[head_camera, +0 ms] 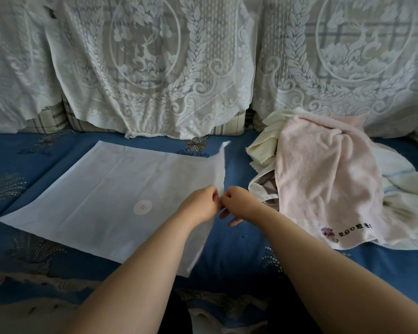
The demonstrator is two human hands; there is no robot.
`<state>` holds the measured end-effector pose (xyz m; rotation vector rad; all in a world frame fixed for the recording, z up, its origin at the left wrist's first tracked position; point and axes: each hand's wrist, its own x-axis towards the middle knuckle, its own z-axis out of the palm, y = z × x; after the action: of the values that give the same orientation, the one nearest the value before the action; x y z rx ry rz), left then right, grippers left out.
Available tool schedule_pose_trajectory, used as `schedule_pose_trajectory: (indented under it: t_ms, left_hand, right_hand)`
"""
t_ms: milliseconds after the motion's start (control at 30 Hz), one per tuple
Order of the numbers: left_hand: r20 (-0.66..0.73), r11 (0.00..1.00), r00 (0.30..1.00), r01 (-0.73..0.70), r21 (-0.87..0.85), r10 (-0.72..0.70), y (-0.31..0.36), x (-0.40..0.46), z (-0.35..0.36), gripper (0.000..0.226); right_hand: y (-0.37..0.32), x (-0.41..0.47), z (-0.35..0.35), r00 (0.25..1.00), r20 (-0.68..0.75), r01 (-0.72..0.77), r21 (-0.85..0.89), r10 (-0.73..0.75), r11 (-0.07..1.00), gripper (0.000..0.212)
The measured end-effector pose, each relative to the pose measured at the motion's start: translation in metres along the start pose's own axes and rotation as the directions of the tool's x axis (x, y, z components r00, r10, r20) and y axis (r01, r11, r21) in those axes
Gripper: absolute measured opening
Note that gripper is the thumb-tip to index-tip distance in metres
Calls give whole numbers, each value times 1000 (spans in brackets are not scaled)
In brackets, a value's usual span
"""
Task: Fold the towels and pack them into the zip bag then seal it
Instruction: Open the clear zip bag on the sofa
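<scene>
Your zip bag lies flat on the blue sofa seat, a pale translucent sheet with a small round pink mark toward its near side, and everything here is placed from it. Your left hand rests on the bag's right edge, its fingers curled closed and pinching that edge. Your right hand sits just off the same edge, touching the left hand, with its thumb and forefinger pressed together on the bag's rim; its other fingers hang loosely bent below. Where the two hands meet, the edge of the bag is lifted off the seat, and the strip beyond them stands up in a narrow raised fold running away from you. To the right of the bag, apart from it, the towels sit in a loose unfolded heap: a pink towel draped on top, with a small cartoon figure and dark printed characters at its near corner, a cream towel showing at the side nearest the bag, and a white towel with a pale blue stripe spreading out on the far side. Beyond the bag, white lace covers hang over the sofa's back cushions.
</scene>
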<state>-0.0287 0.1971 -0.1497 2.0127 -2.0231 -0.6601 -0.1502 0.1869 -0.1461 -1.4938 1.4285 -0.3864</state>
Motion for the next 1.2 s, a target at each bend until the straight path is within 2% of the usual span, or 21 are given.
schedule_pose_trajectory:
  t_ms: [67, 133, 200, 233, 267, 333, 367, 467, 533, 633, 700, 833, 900, 967, 1033, 1100, 1200]
  left_hand:
    - [-157, 999, 986, 49, 8, -47, -1, 0, -5, 19]
    - [-309, 980, 934, 141, -139, -178, -14, 4, -19, 21]
    - [-366, 957, 896, 174, -233, -252, -31, 8, -31, 20]
    - [-370, 968, 905, 138, -211, -210, -34, 7, -33, 20]
    - [-372, 983, 922, 48, -176, -111, -32, 6, -32, 20]
    - [-357, 975, 929, -164, -148, 102, -23, 1, -22, 19]
    - [-341, 960, 928, -220, -172, 152, -16, -2, -18, 19]
    - [-388, 913, 916, -242, -330, 102, -1, -7, -16, 20]
    - [-488, 858, 871, -299, -418, 65, 2, -8, -20, 21]
    - [-608, 827, 787, -410, -384, 108, -2, -9, -29, 18]
    - [-604, 796, 781, -464, -389, 160, -6, -8, -34, 17]
    - [-371, 728, 909, -385, -568, 192, -5, -9, -34, 26]
    - [-328, 705, 933, -331, -628, 146, -6, -8, -28, 43]
    - [-332, 716, 940, -288, -636, 84, -4, -7, -25, 32]
    - [-360, 772, 932, -263, -578, 48, -4, -8, -23, 12]
    - [-454, 819, 890, -294, -493, 46, -6, -4, -23, 18]
    - [-641, 823, 768, -355, -444, -15, -10, -1, -29, 24]
  right_hand:
    - [5, 0, -6, 995, -68, -76, 11, 77, 997, 22]
    - [12, -3, -16, 979, -92, -178, 68, 184, 982, 21]
    - [17, -5, -27, 966, -57, -252, 43, 254, 967, 20]
    - [19, -5, -31, 966, -27, -256, 43, 257, 966, 17]
    - [20, -6, -32, 971, -9, -237, 65, 238, 969, 11]
    - [22, -4, -31, 985, -72, -151, 110, 159, 982, 27]
    - [22, -3, -30, 987, -104, -113, 105, 123, 988, 32]
    - [15, -5, -24, 988, -153, -5, 72, 16, 997, 19]
    - [9, -8, -18, 982, -186, 40, 32, -33, 999, 21]
    - [3, -13, -14, 961, -240, 124, -73, -138, 990, 23]
    - [1, -14, -18, 948, -279, 154, -20, -153, 988, 21]
    - [1, -17, -26, 958, -274, 156, 227, -90, 961, 32]
    - [0, -20, -26, 971, -235, 136, 365, -50, 921, 33]
    - [-1, -21, -23, 984, -176, 112, 439, -37, 891, 31]
    - [-3, -22, -20, 990, -132, 102, 473, -44, 875, 32]
    - [-5, -22, -21, 990, -123, 121, 471, -71, 874, 37]
    - [-6, -25, -25, 982, -149, 168, 379, -119, 910, 43]
